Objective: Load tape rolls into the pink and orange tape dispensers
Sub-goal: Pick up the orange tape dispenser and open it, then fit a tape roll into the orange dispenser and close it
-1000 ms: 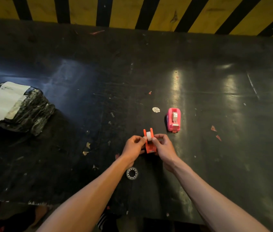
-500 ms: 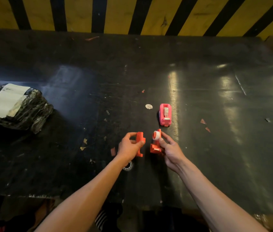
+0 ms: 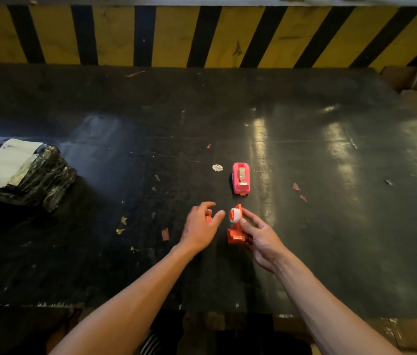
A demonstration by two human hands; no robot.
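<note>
Orange dispenser in two pieces at the desk's near edge
Right hand (image 3: pixel 261 237) grips the orange dispenser (image 3: pixel 235 233) with its tape roll (image 3: pixel 235 215); left hand (image 3: pixel 199 228) pinches the orange side piece (image 3: pixel 209 216); pink dispenser (image 3: pixel 240 178) beyond.

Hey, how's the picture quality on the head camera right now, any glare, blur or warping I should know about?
Head view: bright streaks of glare on the dark table right of the pink dispenser; the left hand is motion-blurred, the right hand holding the orange dispenser half is sharper; wide-angle bending curves the striped wall; the near edge sits in deep shadow.
</note>
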